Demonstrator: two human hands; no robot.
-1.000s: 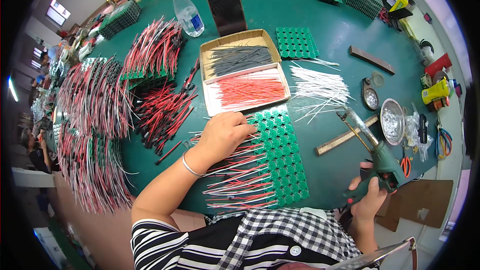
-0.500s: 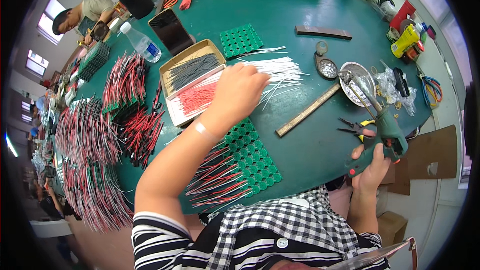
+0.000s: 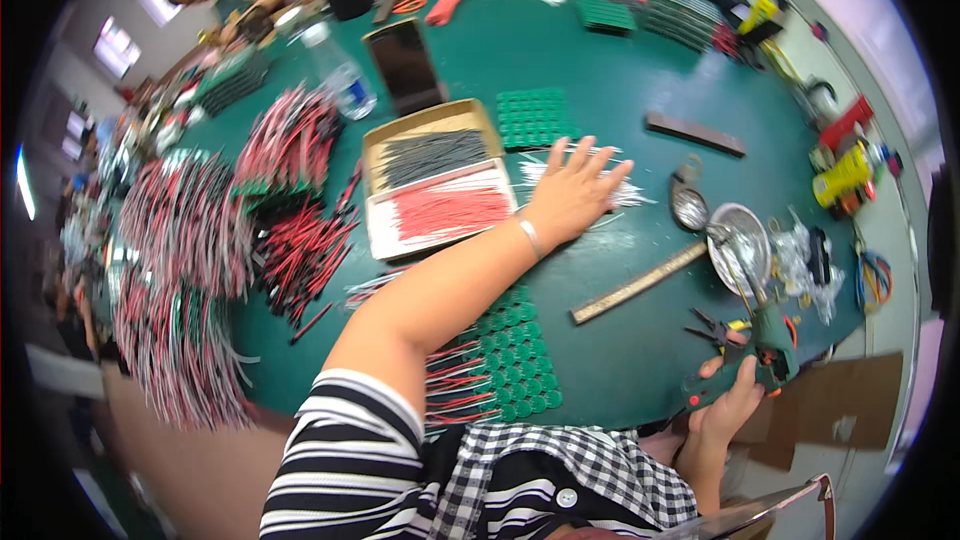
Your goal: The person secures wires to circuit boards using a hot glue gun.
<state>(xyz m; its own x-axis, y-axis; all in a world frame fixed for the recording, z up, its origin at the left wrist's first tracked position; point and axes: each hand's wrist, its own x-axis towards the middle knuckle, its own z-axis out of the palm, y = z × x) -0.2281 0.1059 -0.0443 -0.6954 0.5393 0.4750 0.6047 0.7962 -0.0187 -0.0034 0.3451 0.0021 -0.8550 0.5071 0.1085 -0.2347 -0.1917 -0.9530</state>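
Observation:
My left hand (image 3: 575, 192) lies over a pile of white wires (image 3: 630, 192), its fingers stretched out and spread. Wrapped around the grip of a green soldering gun (image 3: 768, 345) is my right hand (image 3: 730, 402), at the right table edge. The gun's metal shaft points over a bowl (image 3: 722, 278) with silvery bits in it. Left of my left hand stands a cardboard box (image 3: 378, 230) holding black wires (image 3: 435, 155) and red wires (image 3: 455, 213). Below my left forearm sits a panel of round green circuit boards (image 3: 522, 365), with red, black and white wires along its left side.
Bundles of wired boards (image 3: 185, 230) crowd the left side. A bottle (image 3: 345, 80) and a phone (image 3: 405, 65) stand behind the box. Pliers (image 3: 712, 328), a metal bar (image 3: 640, 283) and a dark bar (image 3: 695, 134) lie to the right. Other people work at the far side.
My left hand has gone from curled fingers beside the box to spread fingers further right over the white wires. My right hand keeps its hold on the soldering gun. The whole view has shifted.

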